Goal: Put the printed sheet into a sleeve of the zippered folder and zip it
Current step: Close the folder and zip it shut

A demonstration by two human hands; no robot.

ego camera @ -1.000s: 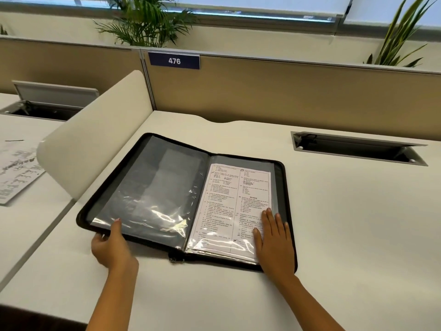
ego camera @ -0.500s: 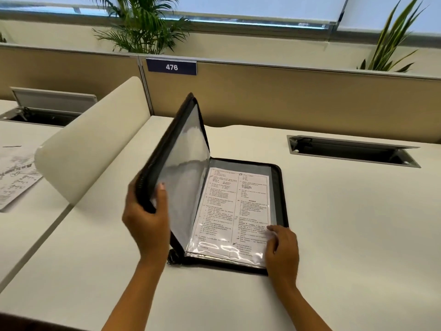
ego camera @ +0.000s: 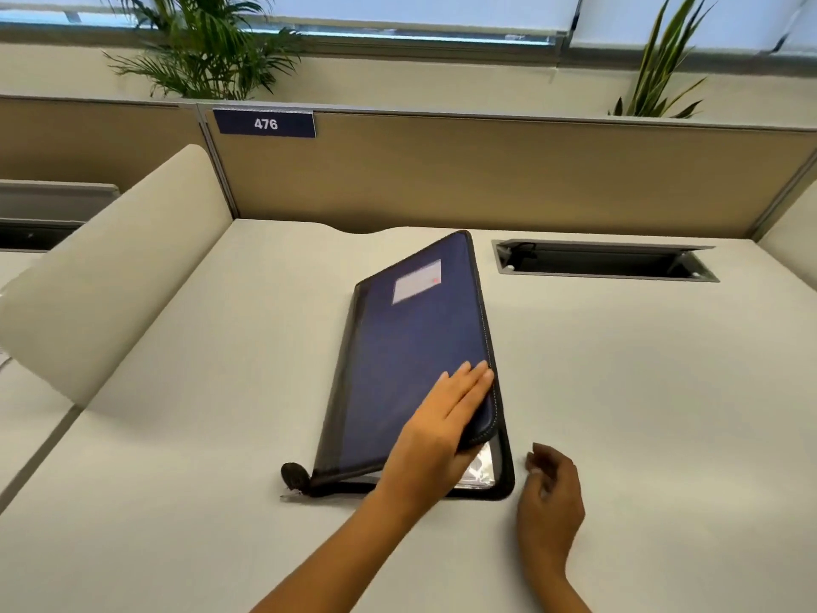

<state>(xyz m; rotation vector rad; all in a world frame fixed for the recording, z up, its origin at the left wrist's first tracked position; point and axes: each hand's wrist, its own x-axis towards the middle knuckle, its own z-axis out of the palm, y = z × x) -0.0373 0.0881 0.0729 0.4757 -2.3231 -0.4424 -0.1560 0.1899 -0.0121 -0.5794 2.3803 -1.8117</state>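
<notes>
The dark blue zippered folder lies on the white desk, its cover folded almost flat, with a pale label near its top. A gap stays at the near right corner, where a clear plastic sleeve shows; the printed sheet is hidden inside. My left hand holds the cover's near right edge, fingers flat on top and thumb under it. My right hand hovers just right of the folder's near corner, fingers loosely curled, holding nothing. The zip pull and tab sit at the near left corner, unzipped.
A cream curved divider stands to the left. A tan partition with a "476" sign runs along the back. An open cable tray slot is set in the desk at the back right. Plants stand behind the partition.
My left hand swung the left cover up and over onto the right half, nearly closing the folder. My right hand left the sleeved sheet and moved off to the right.
</notes>
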